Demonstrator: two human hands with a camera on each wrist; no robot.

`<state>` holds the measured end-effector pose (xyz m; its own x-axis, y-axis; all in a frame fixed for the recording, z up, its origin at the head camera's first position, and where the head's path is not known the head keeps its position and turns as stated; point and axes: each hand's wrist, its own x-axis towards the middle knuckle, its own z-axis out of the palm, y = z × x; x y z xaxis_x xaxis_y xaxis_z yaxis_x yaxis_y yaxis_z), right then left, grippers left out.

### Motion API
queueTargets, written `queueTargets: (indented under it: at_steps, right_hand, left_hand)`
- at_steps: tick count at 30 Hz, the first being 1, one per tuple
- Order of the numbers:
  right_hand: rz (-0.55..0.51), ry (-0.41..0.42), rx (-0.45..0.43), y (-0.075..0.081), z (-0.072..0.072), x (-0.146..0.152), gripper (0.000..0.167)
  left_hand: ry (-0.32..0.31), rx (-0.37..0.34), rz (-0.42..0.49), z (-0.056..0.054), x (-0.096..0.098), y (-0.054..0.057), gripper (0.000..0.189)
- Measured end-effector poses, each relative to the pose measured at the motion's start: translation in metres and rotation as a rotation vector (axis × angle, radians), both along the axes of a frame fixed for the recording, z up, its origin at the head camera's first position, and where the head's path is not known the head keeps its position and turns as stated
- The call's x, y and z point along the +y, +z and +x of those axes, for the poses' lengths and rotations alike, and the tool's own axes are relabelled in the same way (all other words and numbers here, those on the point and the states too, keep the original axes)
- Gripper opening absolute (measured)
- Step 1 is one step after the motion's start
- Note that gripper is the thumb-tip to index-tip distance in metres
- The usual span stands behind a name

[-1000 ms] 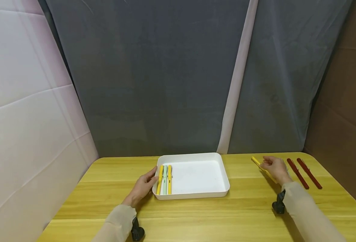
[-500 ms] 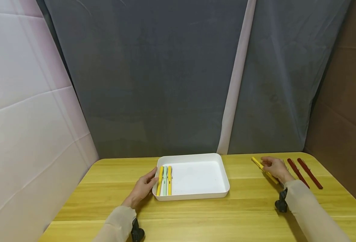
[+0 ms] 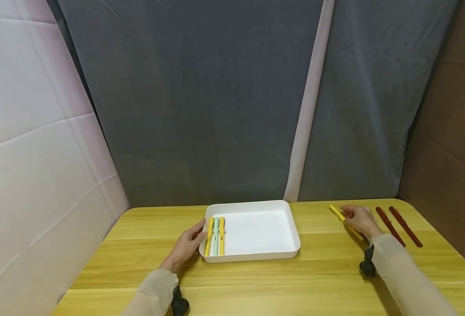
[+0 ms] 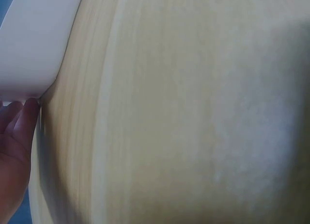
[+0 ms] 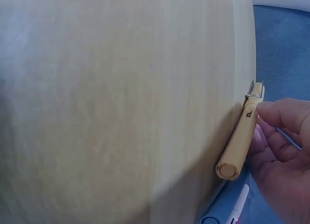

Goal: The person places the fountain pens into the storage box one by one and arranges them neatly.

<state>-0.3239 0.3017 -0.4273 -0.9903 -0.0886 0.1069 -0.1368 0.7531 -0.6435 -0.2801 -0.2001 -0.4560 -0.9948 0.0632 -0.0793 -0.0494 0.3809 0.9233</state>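
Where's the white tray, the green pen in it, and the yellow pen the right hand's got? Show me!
White tray point(image 3: 262, 232): head view, on its bare floor.
Green pen point(image 3: 216, 237): head view, mid-length.
Held yellow pen point(image 5: 238, 141): right wrist view, on its barrel.

A: The yellow pen point(image 5: 242, 136)?
B: Metal clip toward one end; pinched by the right fingers point(image 5: 283, 113). Head view: right of frame, slanting upper left to lower right.
A: White tray point(image 3: 260, 232)?
B: Shallow, flat, lower centre. Left fingers point(image 4: 28, 120) touch its left end; three pens point(image 3: 216, 237) inside there, side by side: yellow, pale green, yellow.
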Motion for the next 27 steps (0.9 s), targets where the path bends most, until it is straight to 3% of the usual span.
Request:
queueTargets:
  at_steps: [10,18,23,27]
  right_hand:
    - [0.010,-0.016,-0.020,-0.006,-0.007,-0.002,0.043]
    - [-0.010,-0.005,0.056,-0.014,-0.013,0.006,0.031]
    - [0.017,-0.057,-0.025,-0.004,-0.003,-0.007,0.029]
    - [0.043,-0.090,-0.043,0.001,0.000,-0.013,0.033]
  left_hand:
    - [-0.004,0.023,0.002,-0.002,-0.001,-0.001,0.054]
    - [0.002,0.000,-0.005,-0.002,-0.001,-0.001,0.055]
    - [0.000,-0.007,0.000,-0.002,-0.001,-0.001,0.056]
    - [0.003,-0.011,0.005,-0.003,-0.001,-0.001,0.055]
